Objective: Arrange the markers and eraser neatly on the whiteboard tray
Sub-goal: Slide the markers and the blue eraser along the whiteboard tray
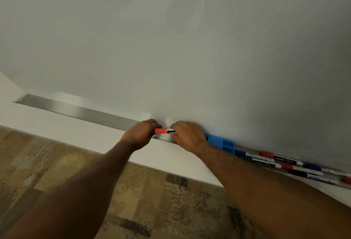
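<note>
A marker with a red cap lies level just above the metal whiteboard tray, held at both ends. My left hand grips the red cap end and my right hand covers the barrel end. Right behind my right hand a blue eraser sits on the tray. Further right, several markers with red, blue, green and black caps lie in a loose, overlapping cluster along the tray, running out of view at the right edge.
The whiteboard fills the upper view. Below the tray is a white wall strip, then a brown patterned floor. The left stretch of the tray holds nothing.
</note>
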The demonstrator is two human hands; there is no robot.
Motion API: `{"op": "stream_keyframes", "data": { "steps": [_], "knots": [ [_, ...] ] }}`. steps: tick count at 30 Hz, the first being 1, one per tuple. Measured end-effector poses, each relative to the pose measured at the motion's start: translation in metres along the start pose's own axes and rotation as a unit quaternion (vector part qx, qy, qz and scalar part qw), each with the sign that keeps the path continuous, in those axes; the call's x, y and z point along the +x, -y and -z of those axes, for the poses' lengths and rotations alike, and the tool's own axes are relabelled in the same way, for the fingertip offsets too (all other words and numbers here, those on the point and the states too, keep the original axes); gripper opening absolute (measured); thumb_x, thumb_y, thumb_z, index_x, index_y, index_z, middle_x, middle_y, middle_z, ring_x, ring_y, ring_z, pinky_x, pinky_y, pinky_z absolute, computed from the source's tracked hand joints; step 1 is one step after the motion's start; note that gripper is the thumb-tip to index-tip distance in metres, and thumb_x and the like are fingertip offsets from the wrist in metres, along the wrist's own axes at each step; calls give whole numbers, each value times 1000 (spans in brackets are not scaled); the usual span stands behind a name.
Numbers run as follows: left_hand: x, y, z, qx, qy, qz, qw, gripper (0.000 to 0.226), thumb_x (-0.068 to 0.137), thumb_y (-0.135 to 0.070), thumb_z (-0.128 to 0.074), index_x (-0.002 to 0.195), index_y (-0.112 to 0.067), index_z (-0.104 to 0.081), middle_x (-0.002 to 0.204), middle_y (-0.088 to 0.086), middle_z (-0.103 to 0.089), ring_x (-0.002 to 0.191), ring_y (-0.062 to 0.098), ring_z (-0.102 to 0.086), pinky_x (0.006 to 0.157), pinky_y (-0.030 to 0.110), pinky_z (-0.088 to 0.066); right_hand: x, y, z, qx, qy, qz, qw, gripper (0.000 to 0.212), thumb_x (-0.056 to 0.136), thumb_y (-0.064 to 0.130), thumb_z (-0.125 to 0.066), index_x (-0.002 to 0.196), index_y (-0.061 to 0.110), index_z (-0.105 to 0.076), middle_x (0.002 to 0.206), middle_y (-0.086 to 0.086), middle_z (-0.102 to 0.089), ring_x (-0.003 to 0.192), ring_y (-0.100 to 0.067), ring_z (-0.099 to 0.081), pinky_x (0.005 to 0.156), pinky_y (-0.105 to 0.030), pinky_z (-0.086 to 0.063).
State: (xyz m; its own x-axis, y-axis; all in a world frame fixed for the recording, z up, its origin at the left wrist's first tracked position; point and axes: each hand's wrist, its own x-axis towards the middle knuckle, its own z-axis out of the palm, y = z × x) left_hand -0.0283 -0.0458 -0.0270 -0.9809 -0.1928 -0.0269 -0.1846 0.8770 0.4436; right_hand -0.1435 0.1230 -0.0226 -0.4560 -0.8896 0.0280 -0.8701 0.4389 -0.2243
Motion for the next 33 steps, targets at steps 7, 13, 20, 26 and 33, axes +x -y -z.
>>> {"op": "stream_keyframes", "data": {
  "steps": [7,13,20,26,33],
  "knots": [
    [-4,-12,4,-71,-43,-8,996,24,90,-11,-64,113,-8,-68,107,7,-69,91,18,-62,80,24,-47,-7,-6,9,-64,36,13,997,26,92,30,-53,102,9,-64,97,-14,-69,84,-32,-62,60,-33,-32],
    [-4,-30,6,-174,-55,46,982,29,82,-4,-72,109,-12,-71,108,3,-70,92,10,-62,81,17,-49,-28,-15,24,-69,29,15,997,30,94,34,-52,105,8,-62,95,-16,-67,85,-28,-59,63,-35,-35],
    [-10,-75,-7,-96,61,-75,991,54,81,-41,-73,130,-25,-57,116,-6,-63,99,9,-58,89,26,-52,-65,-29,35,-83,56,-21,995,32,96,38,-50,115,13,-57,100,-10,-69,83,-25,-64,73,-37,-51],
    [2,-106,-16,-29,-13,-144,989,37,98,-40,-44,129,-26,-61,97,3,-69,85,21,-61,70,32,-48,-87,-48,47,-35,44,-46,997,40,96,47,-49,123,18,-49,106,-7,-69,83,-26,-65,68,-34,-47],
    [28,-152,-31,-9,45,-132,990,37,98,-30,-50,132,-18,-57,117,6,-66,101,22,-60,81,24,-40,-135,-101,65,52,71,-92,992,27,99,35,-47,118,17,-53,110,-7,-61,92,-23,-58,80,-36,-48]
  ]
}}
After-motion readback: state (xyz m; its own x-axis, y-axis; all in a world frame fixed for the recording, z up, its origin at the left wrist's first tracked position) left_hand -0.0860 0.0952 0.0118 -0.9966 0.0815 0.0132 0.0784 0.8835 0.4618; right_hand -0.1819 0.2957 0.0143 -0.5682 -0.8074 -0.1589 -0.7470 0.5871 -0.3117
